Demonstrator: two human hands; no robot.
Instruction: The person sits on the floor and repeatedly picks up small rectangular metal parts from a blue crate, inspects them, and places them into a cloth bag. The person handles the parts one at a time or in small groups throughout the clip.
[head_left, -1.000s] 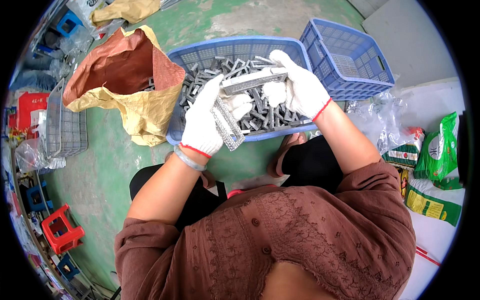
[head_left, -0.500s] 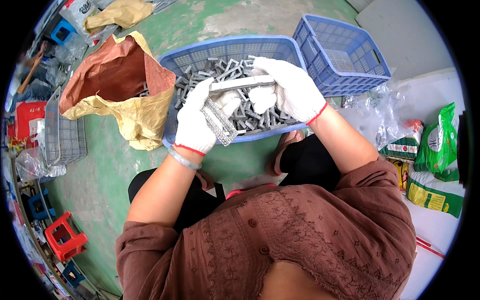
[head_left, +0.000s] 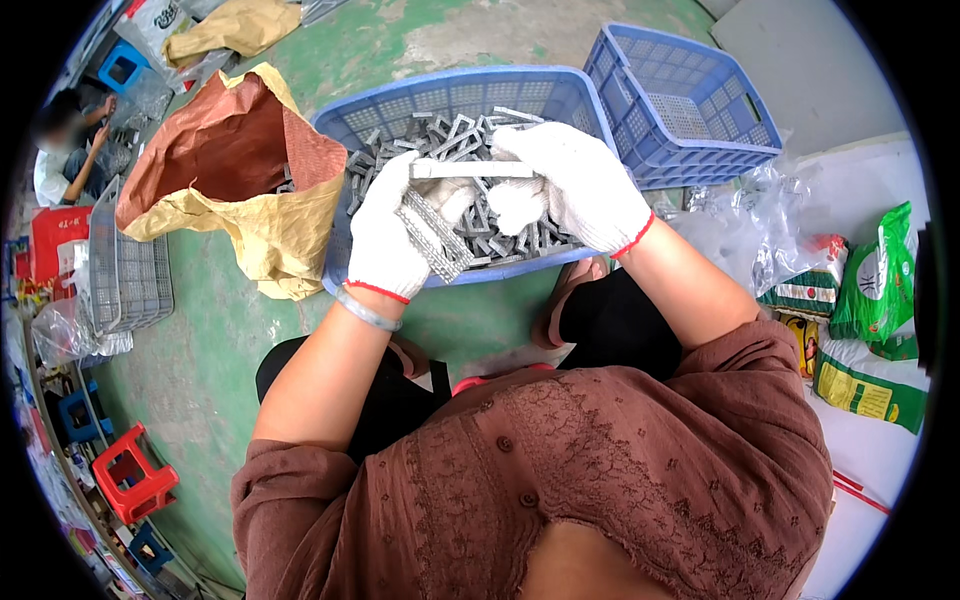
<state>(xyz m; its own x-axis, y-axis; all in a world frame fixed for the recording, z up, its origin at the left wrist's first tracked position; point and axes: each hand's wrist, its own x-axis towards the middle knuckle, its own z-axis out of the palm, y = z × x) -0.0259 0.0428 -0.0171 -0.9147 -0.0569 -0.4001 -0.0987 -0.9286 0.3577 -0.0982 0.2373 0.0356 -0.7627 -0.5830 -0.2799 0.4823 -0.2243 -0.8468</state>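
Both hands wear white knit gloves with red cuffs and hang over a blue plastic basket (head_left: 400, 97) filled with small grey metal frames (head_left: 460, 140). My left hand (head_left: 385, 235) grips the left end of a pale grey bar-shaped metal piece (head_left: 472, 170). Under its fingers, a second grey piece with a patterned, slotted surface (head_left: 436, 236) slants down against the palm. My right hand (head_left: 585, 185) is closed on the right end of the bar, its fingertips curled below. The bar lies nearly level between the hands; the gloves hide its ends.
Left of the basket stands an open yellow woven sack (head_left: 265, 240) with a reddish lining. Another blue crate (head_left: 690, 110) is at the right rear. Clear plastic (head_left: 745, 225) and a green bag (head_left: 875, 280) lie at right. A red stool (head_left: 132, 475) and a seated person (head_left: 65, 155) are at left.
The bar has turned to nearly level, and its right end sits slightly lower. My right hand has shifted a little left and down. At far left, the other person has come more into view.
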